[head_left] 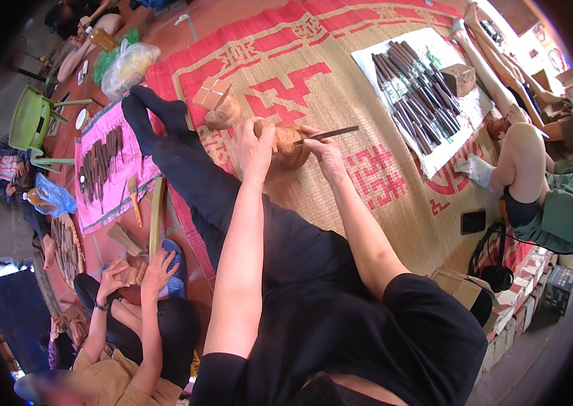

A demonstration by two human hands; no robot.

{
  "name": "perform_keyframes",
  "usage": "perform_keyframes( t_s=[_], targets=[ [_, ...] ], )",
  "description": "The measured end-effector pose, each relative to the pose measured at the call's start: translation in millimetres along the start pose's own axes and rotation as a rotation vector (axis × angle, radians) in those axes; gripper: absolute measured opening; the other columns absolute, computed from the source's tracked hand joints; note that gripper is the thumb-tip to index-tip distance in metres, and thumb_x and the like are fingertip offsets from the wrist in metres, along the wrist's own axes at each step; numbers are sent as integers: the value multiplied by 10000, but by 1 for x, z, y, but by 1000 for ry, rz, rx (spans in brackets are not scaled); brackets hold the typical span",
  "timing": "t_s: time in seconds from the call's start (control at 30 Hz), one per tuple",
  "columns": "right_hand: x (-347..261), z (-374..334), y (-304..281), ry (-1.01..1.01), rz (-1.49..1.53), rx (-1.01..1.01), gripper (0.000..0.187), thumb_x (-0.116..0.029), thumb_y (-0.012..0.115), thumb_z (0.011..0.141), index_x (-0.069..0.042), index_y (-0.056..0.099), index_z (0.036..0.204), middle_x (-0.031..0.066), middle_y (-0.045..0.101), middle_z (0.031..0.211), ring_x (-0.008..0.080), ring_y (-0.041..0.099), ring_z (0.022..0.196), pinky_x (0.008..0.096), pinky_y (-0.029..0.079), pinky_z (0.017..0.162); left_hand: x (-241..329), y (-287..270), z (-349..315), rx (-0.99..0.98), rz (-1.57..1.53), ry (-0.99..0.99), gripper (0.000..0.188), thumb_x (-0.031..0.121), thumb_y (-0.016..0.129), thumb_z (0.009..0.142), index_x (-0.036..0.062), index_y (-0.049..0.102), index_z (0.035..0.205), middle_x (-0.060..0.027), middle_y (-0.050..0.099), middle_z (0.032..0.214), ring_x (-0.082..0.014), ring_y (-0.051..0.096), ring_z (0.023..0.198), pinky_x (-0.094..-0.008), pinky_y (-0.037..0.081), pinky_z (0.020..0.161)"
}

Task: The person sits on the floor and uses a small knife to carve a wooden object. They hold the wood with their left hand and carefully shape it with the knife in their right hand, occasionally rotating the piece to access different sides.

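Note:
A rounded, light brown wood carving point(289, 145) rests on the woven mat in front of me, beyond my lap. My left hand point(255, 145) is closed around its left side. In my right hand point(326, 153) is a thin dark carving chisel point(340, 132), gripped near the carving. The tool's long shaft sticks out to the right. Its working end lies against or close to the wood; my fingers partly hide the contact. Just beyond my left hand stands another carved wooden piece point(223, 114), with a square-topped block on its upper part.
Many dark chisels point(416, 88) lie on a white cloth point(435, 160) at far right, beside a wood block point(459, 80). More tools point(101, 162) cover a pink cloth point(124, 183) at left, near a brush point(135, 200). People sit on both sides; a phone point(473, 222) lies right.

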State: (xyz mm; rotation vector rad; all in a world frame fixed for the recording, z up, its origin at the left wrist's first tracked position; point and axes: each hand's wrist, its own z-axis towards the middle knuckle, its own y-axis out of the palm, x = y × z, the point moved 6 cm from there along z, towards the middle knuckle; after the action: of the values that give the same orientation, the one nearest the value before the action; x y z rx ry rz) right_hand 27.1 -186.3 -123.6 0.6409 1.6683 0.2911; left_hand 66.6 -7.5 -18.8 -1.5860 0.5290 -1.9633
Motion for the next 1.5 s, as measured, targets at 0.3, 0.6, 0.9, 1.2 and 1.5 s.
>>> perform_keyframes(
  t_s=[0.3, 0.6, 0.9, 1.2, 1.5],
  targets=[
    [9, 13, -25, 66, 60, 139, 247, -75, 631, 804, -43, 650, 1048, 38, 652, 972, 112, 591, 854, 261, 455, 796, 19, -5, -2, -20, 27, 26, 338, 293, 582, 776, 87, 570, 1043, -158, 534, 1041, -353, 495, 968, -440, 395, 864],
    [12, 13, -28, 102, -2, 189, 262, -102, 646, 796, -50, 646, 1053, 30, 635, 993, 129, 582, 888, 299, 448, 804, 8, -1, -2, 3, -56, 1, 348, 298, 587, 772, 87, 577, 1049, -154, 536, 1020, -347, 489, 975, -436, 384, 880],
    [6, 9, -13, 61, -30, 44, 281, -108, 632, 807, -31, 619, 1076, 58, 636, 1016, 145, 592, 928, 298, 453, 826, -1, 6, 1, -7, 19, 66, 357, 298, 599, 767, 87, 575, 1055, -147, 534, 1004, -344, 492, 975, -435, 381, 872],
    [-4, 12, -15, -53, -78, 106, 271, -87, 693, 735, -2, 641, 987, 76, 647, 955, 159, 619, 864, 282, 461, 786, 7, 0, 0, -6, -56, 5, 370, 306, 617, 759, 84, 574, 1051, -143, 533, 1012, -350, 478, 1001, -433, 370, 905],
    [-9, 23, -23, 31, -52, 164, 225, -51, 673, 732, -22, 647, 954, 49, 649, 901, 160, 605, 823, 279, 450, 795, 8, 1, -2, -17, -57, -9, 351, 293, 609, 764, 94, 575, 1051, -140, 526, 1024, -348, 476, 990, -429, 380, 890]
  ],
)
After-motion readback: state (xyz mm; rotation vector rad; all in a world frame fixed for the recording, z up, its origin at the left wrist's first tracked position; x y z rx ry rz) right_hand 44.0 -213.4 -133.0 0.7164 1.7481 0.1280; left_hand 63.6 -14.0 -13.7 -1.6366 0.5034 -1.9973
